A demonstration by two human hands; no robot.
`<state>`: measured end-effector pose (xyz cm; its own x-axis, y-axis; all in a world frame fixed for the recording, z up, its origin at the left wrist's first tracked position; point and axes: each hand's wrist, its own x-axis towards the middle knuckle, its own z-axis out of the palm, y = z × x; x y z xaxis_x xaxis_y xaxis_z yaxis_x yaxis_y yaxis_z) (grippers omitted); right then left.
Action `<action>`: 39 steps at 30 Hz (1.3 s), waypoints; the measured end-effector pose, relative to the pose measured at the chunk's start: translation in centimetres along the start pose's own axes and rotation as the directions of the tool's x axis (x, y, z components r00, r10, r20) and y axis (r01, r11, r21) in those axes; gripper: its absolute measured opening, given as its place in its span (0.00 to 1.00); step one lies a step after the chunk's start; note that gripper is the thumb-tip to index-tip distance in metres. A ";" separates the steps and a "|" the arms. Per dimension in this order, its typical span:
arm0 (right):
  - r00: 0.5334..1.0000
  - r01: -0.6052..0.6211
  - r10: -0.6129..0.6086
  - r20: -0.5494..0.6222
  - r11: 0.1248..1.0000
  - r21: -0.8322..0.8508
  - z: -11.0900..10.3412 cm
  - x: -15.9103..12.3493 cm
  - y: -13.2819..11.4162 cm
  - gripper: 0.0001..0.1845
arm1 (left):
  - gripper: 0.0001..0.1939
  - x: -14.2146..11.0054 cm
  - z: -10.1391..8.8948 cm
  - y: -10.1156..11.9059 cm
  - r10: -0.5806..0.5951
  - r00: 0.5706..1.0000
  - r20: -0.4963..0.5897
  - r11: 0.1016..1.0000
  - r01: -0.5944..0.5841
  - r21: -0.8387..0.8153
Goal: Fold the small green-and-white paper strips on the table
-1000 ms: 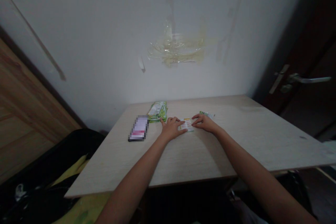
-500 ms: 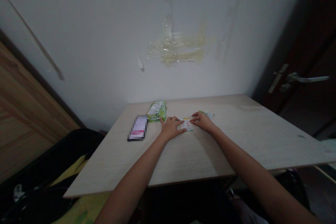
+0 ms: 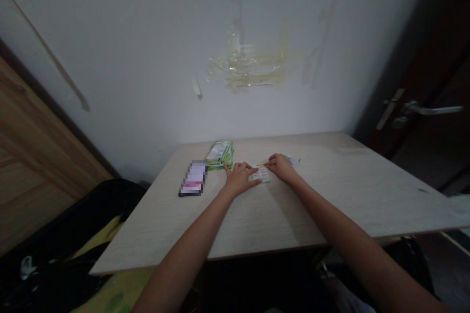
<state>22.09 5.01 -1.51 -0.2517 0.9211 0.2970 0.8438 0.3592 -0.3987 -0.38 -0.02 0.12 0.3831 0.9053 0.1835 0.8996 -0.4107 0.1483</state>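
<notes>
A small white printed packet (image 3: 261,174) with yellow and red print lies flat on the table between my hands. My left hand (image 3: 240,178) rests on its left side with fingers spread, the fingertips touching its surface. At its upper right edge, my right hand (image 3: 281,166) has thumb and fingers pinched together on the packet. A green-and-white packet (image 3: 293,160) lies partly hidden behind my right hand. Just beyond my left hand sits a stack of green-and-white packets (image 3: 220,154).
A phone (image 3: 193,178) with a blurred screen lies left of my left hand on the pale wooden table (image 3: 352,181). The wall (image 3: 165,58) with old tape (image 3: 253,73) rises behind it. A dark door with a metal handle (image 3: 436,110) is at right.
My right hand has shifted slightly up along the packet's right side to its upper edge. My left hand has stayed in place.
</notes>
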 end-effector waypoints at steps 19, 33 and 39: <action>0.998 0.033 -0.031 -0.047 0.999 0.027 0.1 -1.0 -0.3 0.15 | 0.28 0.0 0.1 0.0 -0.005 1.000 -0.001 1.000 0.005 0.013; 0.998 0.067 -0.067 -0.003 0.997 0.047 -0.1 -0.7 0.2 0.15 | 0.28 0.0 0.0 0.1 -0.016 1.000 0.007 1.000 0.016 0.013; 0.995 0.103 -0.103 -0.008 0.992 0.075 -0.1 -1.0 0.7 0.16 | 0.27 -0.1 0.1 0.0 -0.002 1.000 -0.006 1.000 0.002 0.014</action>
<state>22.96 4.36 -2.00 -0.3338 0.8779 0.3432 0.7753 0.4628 -0.4298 -0.41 -0.10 -0.04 0.3800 0.9054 0.1891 0.9032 -0.4074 0.1353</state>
